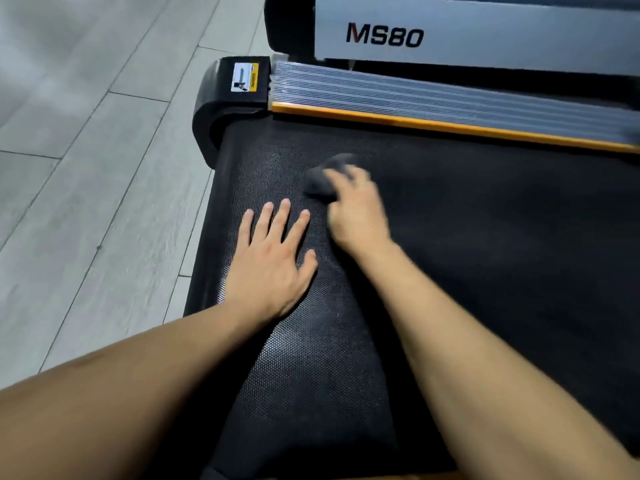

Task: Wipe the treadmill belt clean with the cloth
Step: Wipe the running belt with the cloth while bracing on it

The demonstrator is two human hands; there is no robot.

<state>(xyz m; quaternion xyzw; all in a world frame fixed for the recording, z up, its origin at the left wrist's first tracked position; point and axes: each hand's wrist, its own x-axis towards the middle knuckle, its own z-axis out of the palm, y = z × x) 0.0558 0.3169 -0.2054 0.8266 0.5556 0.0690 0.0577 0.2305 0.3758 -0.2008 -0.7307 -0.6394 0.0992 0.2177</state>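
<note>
The black textured treadmill belt (485, 237) fills the middle and right of the head view. My right hand (356, 209) holds a small bunched dark grey cloth (323, 180) down on the belt near its far end; hand and cloth are motion-blurred. My left hand (273, 258) lies flat on the belt just to the left, fingers straight and spread, holding nothing. Both bare forearms reach in from the bottom of the frame.
A ribbed silver side rail (450, 98) with an orange strip runs along the belt's far side. A black end cap (235, 88) with a warning sticker sits at its left end. A grey panel marked MS80 (485, 32) stands behind. Grey plank floor (86, 168) lies to the left.
</note>
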